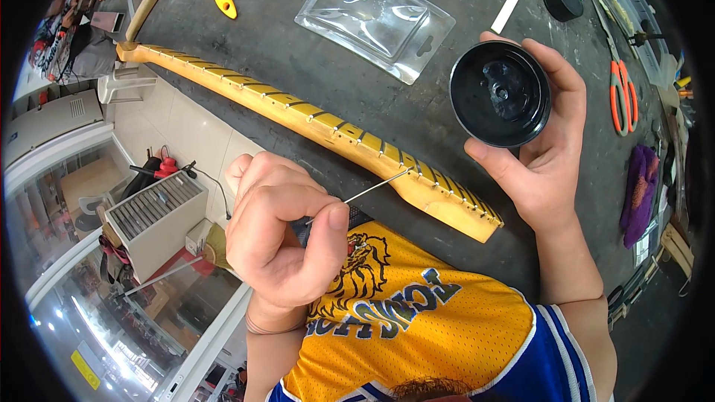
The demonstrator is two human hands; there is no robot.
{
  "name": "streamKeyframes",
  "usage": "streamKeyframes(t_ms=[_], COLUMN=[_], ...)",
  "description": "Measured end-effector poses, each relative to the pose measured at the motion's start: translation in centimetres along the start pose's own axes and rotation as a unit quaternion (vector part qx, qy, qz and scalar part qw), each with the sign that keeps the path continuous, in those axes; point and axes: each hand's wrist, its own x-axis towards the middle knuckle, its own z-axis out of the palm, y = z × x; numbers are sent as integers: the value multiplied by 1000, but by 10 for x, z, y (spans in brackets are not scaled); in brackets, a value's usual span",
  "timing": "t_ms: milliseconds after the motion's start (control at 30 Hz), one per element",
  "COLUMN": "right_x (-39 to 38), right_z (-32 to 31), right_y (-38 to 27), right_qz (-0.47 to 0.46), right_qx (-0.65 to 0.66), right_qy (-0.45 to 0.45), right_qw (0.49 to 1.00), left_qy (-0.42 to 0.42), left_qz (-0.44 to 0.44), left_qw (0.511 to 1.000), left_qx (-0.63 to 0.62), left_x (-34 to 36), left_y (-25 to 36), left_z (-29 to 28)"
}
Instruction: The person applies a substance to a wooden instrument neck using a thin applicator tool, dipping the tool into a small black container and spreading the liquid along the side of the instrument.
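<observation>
Head view: a guitar neck (313,125) was seen lying aslant along the near side of the dark bench (261,45), its heel end toward the lower right. A thin metal rod (372,187) was pinched between thumb and curled fingers of the left hand (279,234), and its tip was brought to the side of the neck near the heel; whether contact was made could not be told. An open black container (500,93) was gripped around its rim by the right hand (551,167), thumb and fingers on opposite sides, and a glossy smear was shown inside it.

Frets were already fitted along the fingerboard, and small dark spots were marked along its side. The work at that edge was judged to be under way rather than finished, since rod and container were both in hand. How many spots had been treated, and how many were left, could not be made out.
</observation>
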Motion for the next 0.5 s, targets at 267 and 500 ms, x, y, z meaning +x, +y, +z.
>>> streamKeyframes(t_ms=[267, 500], right_x=[1, 0], right_z=[-5, -6], right_y=[1, 3], right_qz=[-25, -83], right_qx=[-11, -6], right_qy=[-14, -43], right_qw=[1000, 996], left_qy=[1, -85], left_qz=[42, 97], left_qw=[999, 990], left_qx=[5, 50], left_x=[32, 69], left_y=[12, 20], left_z=[10, 27])
